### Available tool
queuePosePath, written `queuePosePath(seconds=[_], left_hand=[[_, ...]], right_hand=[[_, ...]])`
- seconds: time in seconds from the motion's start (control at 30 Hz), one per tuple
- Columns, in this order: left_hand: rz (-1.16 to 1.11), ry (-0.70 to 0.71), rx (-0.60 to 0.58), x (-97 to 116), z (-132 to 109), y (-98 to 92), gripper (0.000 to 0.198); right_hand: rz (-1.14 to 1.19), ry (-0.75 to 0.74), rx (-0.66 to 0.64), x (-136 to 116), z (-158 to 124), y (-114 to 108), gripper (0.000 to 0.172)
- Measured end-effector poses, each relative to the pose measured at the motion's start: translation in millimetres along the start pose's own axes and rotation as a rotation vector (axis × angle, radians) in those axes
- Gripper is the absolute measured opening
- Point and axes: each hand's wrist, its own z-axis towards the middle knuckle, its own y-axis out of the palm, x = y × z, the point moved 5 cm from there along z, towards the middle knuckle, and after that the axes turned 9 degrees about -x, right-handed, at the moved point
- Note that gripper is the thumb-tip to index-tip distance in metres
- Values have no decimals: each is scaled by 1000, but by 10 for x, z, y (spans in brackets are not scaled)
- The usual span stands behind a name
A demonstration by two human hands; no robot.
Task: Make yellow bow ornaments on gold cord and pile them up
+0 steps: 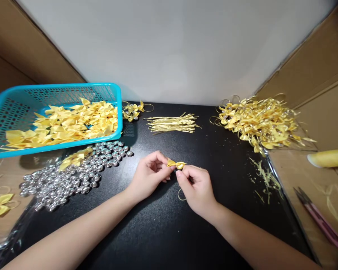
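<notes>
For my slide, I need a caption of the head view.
Left hand and right hand hold a yellow bow over a black tabletop, with silver beads and a blue basket at left.

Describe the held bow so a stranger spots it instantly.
On the black tabletop, the left hand and right hand are close together. Pinched between them is a yellow bow; unlike the yellow pieces heaped in the blue basket, it is held.

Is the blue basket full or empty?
Neither: the blue basket is partly filled. Yellow ribbon bows lie heaped inside, with bare mesh wall showing behind them.
</notes>
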Motion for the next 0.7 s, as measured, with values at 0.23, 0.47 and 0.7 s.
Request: queuePosePath(seconds=[0.23, 0.47, 0.7], left_hand=[[3, 34, 1, 28, -2, 18, 21], [2, 44, 2, 39, -3, 18, 20], [6, 68, 20, 48, -14, 10, 16]], right_hand=[[5, 16, -5, 18, -8, 1, 38], [5, 8, 3, 20, -4, 0, 38], [-5, 4, 6, 18, -5, 1, 38]])
